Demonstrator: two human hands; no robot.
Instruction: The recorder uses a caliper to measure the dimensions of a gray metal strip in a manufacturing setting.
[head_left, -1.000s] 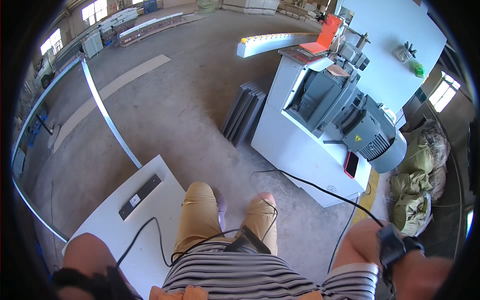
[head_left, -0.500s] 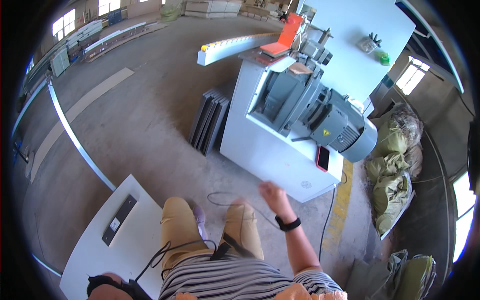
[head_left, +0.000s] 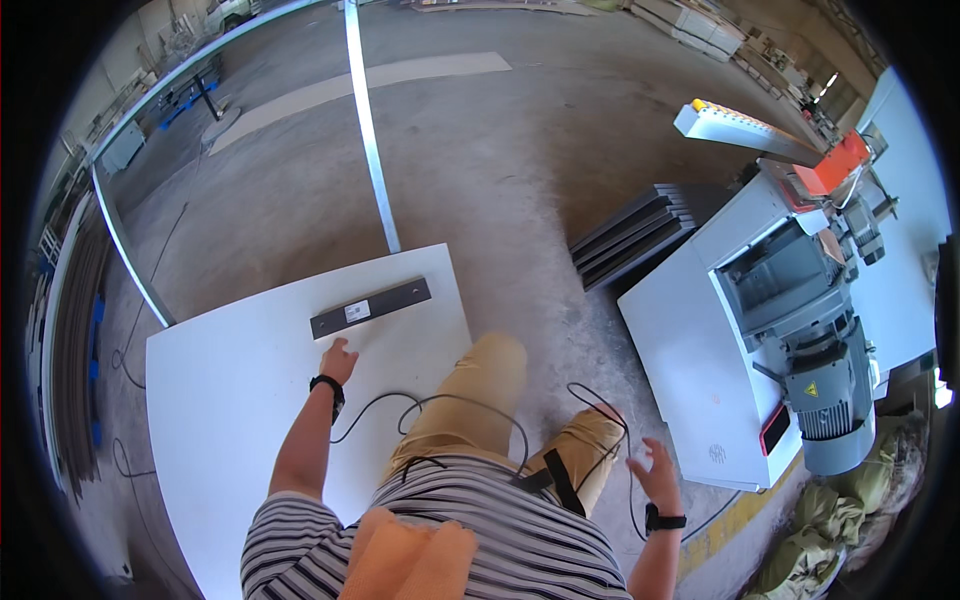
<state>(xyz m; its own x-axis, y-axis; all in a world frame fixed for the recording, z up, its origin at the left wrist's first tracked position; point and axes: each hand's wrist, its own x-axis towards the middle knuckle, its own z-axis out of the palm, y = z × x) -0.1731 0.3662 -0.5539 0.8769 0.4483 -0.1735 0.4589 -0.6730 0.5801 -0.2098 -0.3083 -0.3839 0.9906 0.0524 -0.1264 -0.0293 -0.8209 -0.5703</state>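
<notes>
A dark flat bar [head_left: 400,297] with a pale label and small holes lies on the white table top [head_left: 230,400] to my left. My left hand [head_left: 339,361] is just short of the bar's near edge, over the table. Its fingers are loosely bent and apart, with nothing in them. Out to the right, my right hand [head_left: 656,474] hangs in the air, fingers spread and holding nothing. A thin black cable [head_left: 480,403] loops over my lap and passes close to the right hand. I wear a dark band on each wrist.
At right stands a white machine cabinet [head_left: 680,350] with a grey motor [head_left: 825,385] and a red-edged phone [head_left: 774,430]. Dark panels [head_left: 640,235] lean beside it. A metal frame rail [head_left: 368,130] rises beyond the table. Green sacks [head_left: 840,520] lie at lower right.
My view has swung left, from the machine toward the table. The left hand has come into sight near the bar. My right hand has opened and sits lower right.
</notes>
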